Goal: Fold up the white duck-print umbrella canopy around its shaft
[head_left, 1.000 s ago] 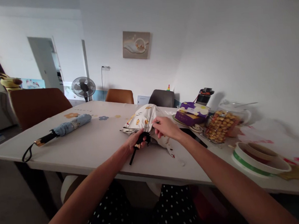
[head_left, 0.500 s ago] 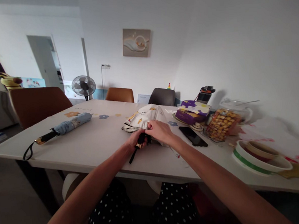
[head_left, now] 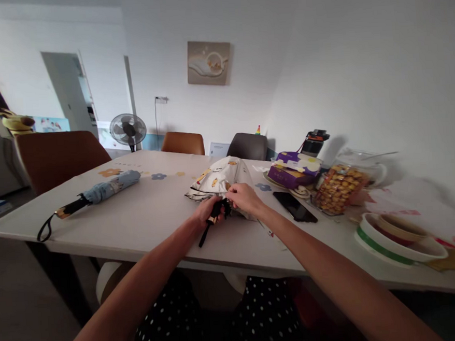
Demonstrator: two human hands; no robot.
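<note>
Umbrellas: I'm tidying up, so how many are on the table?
2. A blue folded umbrella lies left on the table; a white patterned umbrella is at its middle, held by left hand and right hand.

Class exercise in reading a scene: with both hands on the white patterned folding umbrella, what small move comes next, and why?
Probably the right hand should gather the white patterned fabric canopy together: the left hand holds the black handle, yet the canopy lies loose and spread.

A cream umbrella (head_left: pixel 216 179) with small yellow and orange prints; a pale blue umbrella (head_left: pixel 110 187); a white table (head_left: pixel 137 221) with orange and blue flowers; a purple box (head_left: pixel 288 172); black clothing (head_left: pixel 261 313) with white polka dots.
</note>
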